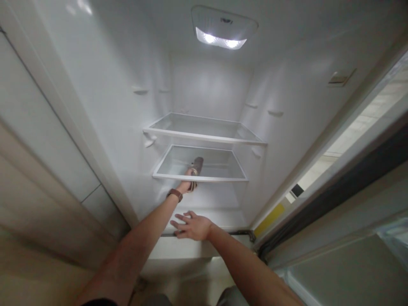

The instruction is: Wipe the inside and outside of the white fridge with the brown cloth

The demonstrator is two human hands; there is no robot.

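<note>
My left hand (185, 185), with a brown band on the wrist, reaches into an open refrigerator at its lower glass shelf (219, 178). Its fingers are closed on a crumpled cloth (198, 165), brownish grey with light and dark stripes. Whether hand and cloth are above the glass or seen through it, I cannot tell. Nearer to me, my right hand (194, 227) hovers in front of the refrigerator's bottom edge. Its fingers are spread and hold nothing.
Above the lower shelf is another glass shelf (207, 137) with a white frame. Small shelf supports (275, 113) stick out from the side walls. A lit lamp (223, 40) is set in the ceiling. The open door (338, 255) stands at the right.
</note>
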